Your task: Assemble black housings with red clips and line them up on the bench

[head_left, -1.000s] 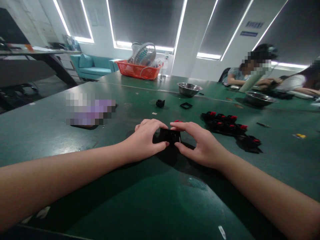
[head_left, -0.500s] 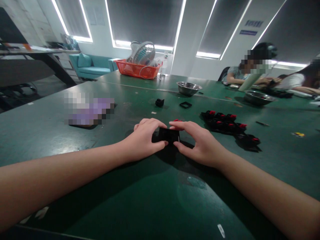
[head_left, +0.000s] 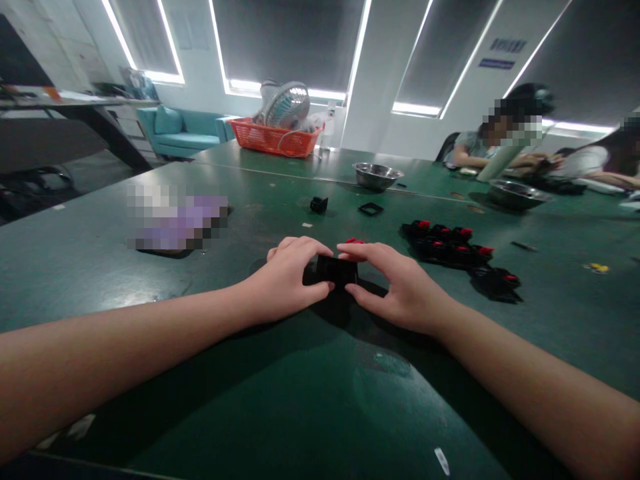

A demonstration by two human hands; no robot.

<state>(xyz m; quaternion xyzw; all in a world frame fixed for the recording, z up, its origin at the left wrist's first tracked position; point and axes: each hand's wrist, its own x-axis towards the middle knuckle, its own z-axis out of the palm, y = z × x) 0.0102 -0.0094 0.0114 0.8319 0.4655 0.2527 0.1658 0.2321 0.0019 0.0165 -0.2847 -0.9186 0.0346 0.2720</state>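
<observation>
Between my two hands, just above or on the green table (head_left: 300, 413), is a small black box-like plastic part (head_left: 337, 269). My left hand (head_left: 295, 273) grips its left end, thumb at the near side and fingers over the top. On the right end, my right hand (head_left: 395, 283) holds it in the same way. A red piece (head_left: 355, 241) shows just behind my right fingertips; whether it belongs to the part I cannot tell. Beyond lie a small black part (head_left: 319, 205) and a thin black square frame (head_left: 371, 209).
Several black parts with red pieces (head_left: 445, 243) lie to the right, near a yellow bit (head_left: 599, 268). Metal bowls (head_left: 377, 177) stand farther back, with a red basket (head_left: 275, 139) holding a fan. A blurred purple object (head_left: 183, 223) lies left. Other people (head_left: 470, 150) sit at the far right.
Almost nothing differs; both hands keep their hold on the black part, and the whole view has shifted very slightly.
</observation>
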